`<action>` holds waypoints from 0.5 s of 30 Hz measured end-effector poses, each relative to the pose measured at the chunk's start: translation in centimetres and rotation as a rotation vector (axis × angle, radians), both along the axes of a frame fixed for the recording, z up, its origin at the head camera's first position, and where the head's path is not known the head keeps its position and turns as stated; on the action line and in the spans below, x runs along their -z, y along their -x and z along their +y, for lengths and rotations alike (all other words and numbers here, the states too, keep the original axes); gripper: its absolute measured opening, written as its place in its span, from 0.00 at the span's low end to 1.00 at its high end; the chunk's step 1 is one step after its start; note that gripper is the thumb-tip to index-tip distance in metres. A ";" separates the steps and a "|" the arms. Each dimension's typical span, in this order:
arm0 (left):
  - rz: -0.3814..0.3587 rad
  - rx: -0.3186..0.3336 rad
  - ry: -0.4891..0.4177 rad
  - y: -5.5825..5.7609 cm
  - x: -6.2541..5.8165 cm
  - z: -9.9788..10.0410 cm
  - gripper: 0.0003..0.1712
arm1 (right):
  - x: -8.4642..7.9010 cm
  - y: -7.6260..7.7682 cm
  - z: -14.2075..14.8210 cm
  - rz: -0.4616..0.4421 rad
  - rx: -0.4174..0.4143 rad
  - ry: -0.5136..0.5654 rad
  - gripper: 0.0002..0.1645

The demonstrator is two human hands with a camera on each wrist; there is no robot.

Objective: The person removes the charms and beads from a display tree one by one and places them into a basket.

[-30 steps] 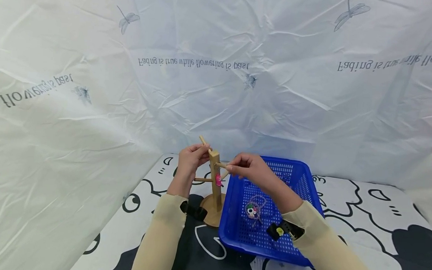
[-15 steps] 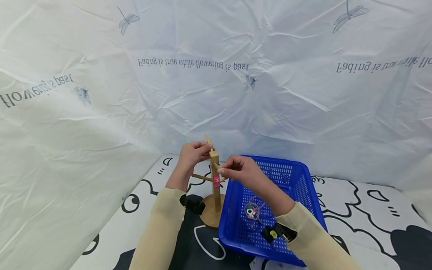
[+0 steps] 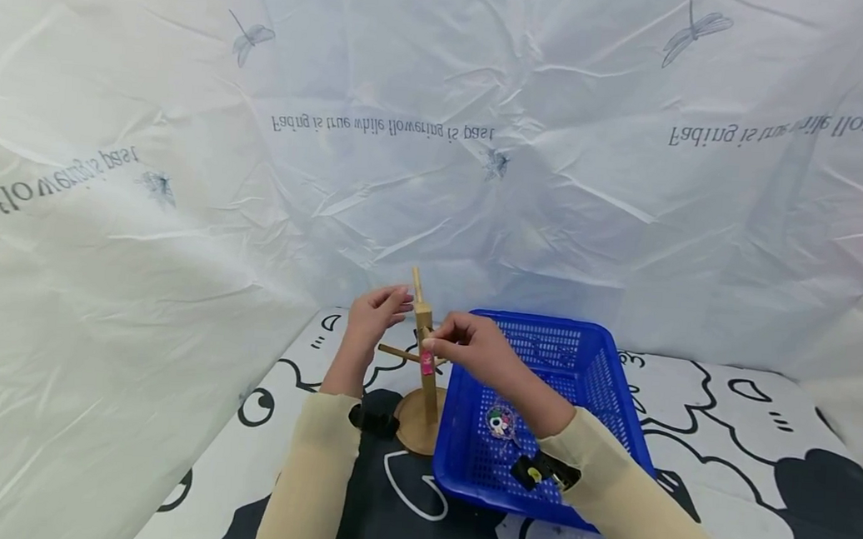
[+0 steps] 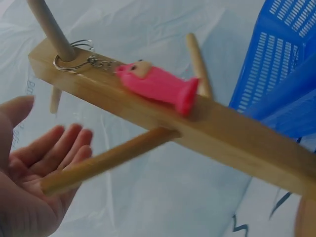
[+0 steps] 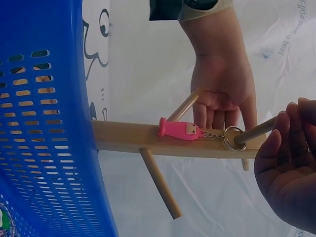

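A wooden peg stand (image 3: 429, 390) rises from a round base beside the basket. From one upper peg (image 5: 261, 129) hangs a pink figure keychain (image 4: 155, 85), its metal ring (image 5: 234, 138) looped around the peg close to the post. My right hand (image 3: 471, 345) pinches the outer end of that peg between thumb and fingers. My left hand (image 3: 371, 315) is off the stand's left side, fingers loosely extended and holding nothing. In the left wrist view its palm lies behind a lower peg (image 4: 111, 160).
A blue perforated basket (image 3: 454, 484) stands right of the stand, partly under my right forearm. Inside lies a round, multicoloured keychain-like trinket (image 3: 499, 422). A black-and-white patterned cloth (image 3: 734, 458) covers the table, and a white printed sheet (image 3: 421, 202) hangs behind.
My left hand has let go of the top peg and drawn slightly left. My right hand has shifted left along with the ringed peg, and the stand has turned a little.
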State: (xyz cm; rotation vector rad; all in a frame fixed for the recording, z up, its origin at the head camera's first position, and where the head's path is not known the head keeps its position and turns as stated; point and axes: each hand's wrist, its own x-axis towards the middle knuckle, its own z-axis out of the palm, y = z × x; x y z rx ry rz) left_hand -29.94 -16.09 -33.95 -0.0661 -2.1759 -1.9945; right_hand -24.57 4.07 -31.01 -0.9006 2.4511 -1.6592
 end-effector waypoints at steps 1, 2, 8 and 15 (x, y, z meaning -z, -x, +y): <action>0.014 -0.028 -0.021 -0.2 0.4 0.0 0.26 | 0.0 0.0 0.0 0.001 -0.001 0.005 0.09; 0.030 -0.053 -0.044 -0.5 0.7 0.0 0.26 | 0.0 0.0 0.0 0.003 -0.004 0.009 0.09; 0.116 -0.121 -0.150 -1.7 1.9 0.3 0.24 | 0.1 -0.1 -0.1 0.008 0.000 0.017 0.10; 0.179 -0.150 -0.212 -2.5 2.9 0.5 0.22 | 0.1 -0.1 -0.1 -0.004 0.016 0.015 0.10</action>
